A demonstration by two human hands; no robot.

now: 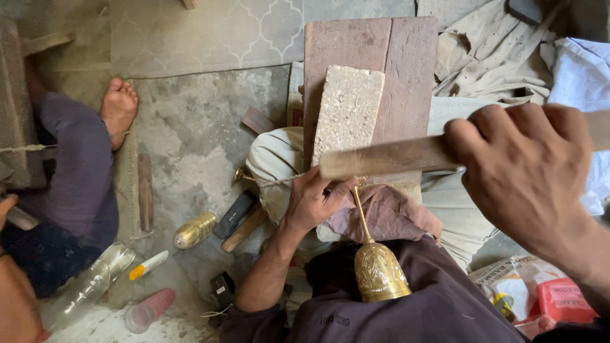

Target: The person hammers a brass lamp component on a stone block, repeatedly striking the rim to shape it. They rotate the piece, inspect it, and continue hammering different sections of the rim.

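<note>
The left hand point(316, 202) is curled tight, its bare forearm bent back toward the body. The right hand point(524, 168) is raised, fingers clenched, knuckles up.

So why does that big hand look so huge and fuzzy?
In the head view, the right hand sits close to the wide lens, so it looks swollen and slightly blurred; the brass goblet and left hand look sharper, in soft, even light without hard shadows.

Soft, even daylight falls from above with only faint shadows under the left hand point(314, 202), a warm glint on the brass bell point(379, 272) just below it, while the near right hand point(527, 168) looms large, slightly soft and stretched by wide-angle distortion.
</note>
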